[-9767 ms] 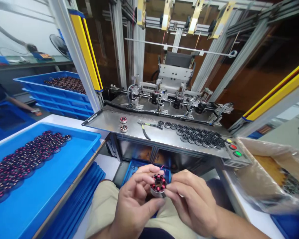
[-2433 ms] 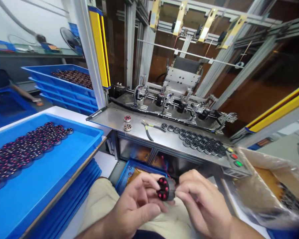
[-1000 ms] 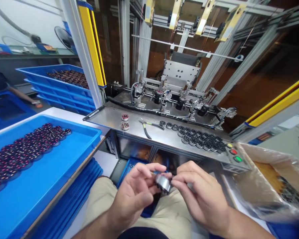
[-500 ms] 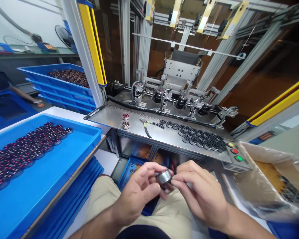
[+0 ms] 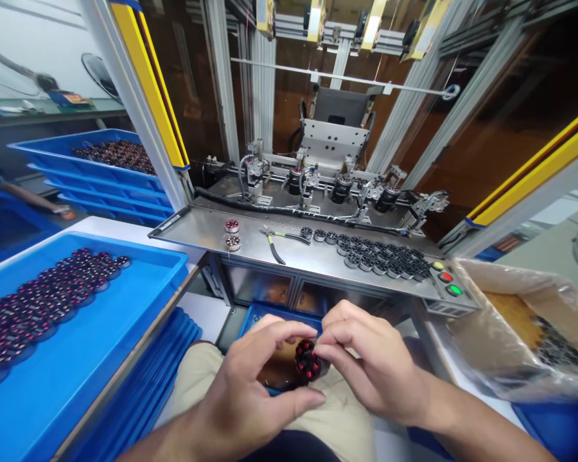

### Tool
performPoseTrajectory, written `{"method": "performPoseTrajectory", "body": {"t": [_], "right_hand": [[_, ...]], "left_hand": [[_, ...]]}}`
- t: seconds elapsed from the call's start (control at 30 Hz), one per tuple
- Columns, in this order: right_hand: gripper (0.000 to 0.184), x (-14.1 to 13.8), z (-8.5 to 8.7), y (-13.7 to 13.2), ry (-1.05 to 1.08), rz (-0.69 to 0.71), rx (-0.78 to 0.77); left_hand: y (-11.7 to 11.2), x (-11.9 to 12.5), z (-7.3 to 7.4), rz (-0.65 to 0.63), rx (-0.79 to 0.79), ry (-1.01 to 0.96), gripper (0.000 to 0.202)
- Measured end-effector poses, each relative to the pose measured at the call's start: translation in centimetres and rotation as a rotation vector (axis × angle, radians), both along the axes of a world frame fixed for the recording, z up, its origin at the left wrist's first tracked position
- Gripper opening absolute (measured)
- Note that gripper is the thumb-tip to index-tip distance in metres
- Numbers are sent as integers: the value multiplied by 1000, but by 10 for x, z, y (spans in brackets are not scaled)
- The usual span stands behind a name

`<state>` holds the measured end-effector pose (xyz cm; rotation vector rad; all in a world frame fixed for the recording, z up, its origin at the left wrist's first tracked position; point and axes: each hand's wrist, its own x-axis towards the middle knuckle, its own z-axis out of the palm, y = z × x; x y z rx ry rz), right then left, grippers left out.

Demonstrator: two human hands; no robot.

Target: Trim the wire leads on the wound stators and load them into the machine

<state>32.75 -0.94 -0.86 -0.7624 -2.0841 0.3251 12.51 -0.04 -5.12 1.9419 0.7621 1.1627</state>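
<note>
A small round motor stator (image 5: 309, 360) with red windings and black insulation is over my lap, its wound face turned toward me. My right hand (image 5: 366, 362) pinches its right edge between thumb and fingertips. Around its left side, my left hand (image 5: 260, 375) is open, thumb and index finger spread wide apart; whether its hidden fingers touch the stator, I cannot tell. On the metal ledge beyond lie two wound stators, one red (image 5: 232, 226) and one copper-coloured (image 5: 232, 243). Cutting pliers (image 5: 275, 247) with black and green handles lie beside them.
Many black unwound stator cores (image 5: 383, 255) cover the ledge's right part. Coloured buttons (image 5: 446, 277) and a plastic-lined box (image 5: 510, 321) are farther right. A blue tray (image 5: 125, 308) of wound stators stands at left. Behind the ledge is a winding machine (image 5: 341, 189).
The stator has turned from showing its metallic side to showing its red wound face. My left hand's fingers have spread away from it; my right hand still pinches it. The view has shifted slightly.
</note>
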Motion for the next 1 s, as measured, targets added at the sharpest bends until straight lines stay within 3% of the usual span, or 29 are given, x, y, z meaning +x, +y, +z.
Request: {"method": "performPoseTrajectory", "body": {"t": [0.1,0.23,0.4,0.6,0.73,0.9,1.0], "right_hand": [[8,-1,-2,-2,0,7,23],[7,0,-4,-6,31,11,75],[11,2,-8,-18,132,-27,133],[10,7,-17,-29,214,-105,98],[13,18,-33,-32,272,-180,127],[15,6,-44,-39,270,-388,634],[12,-10,-36,-39,87,-372,614]], "left_hand": [[3,-1,14,-9,191,129,53],[3,-4,22,-143,91,140,42],[0,-6,13,-198,-100,-117,54],[-3,-4,5,-240,-10,-251,58],[-1,-8,1,-175,136,-181,48],[1,0,0,13,465,-45,46],[-1,7,2,140,609,43,40]]}}
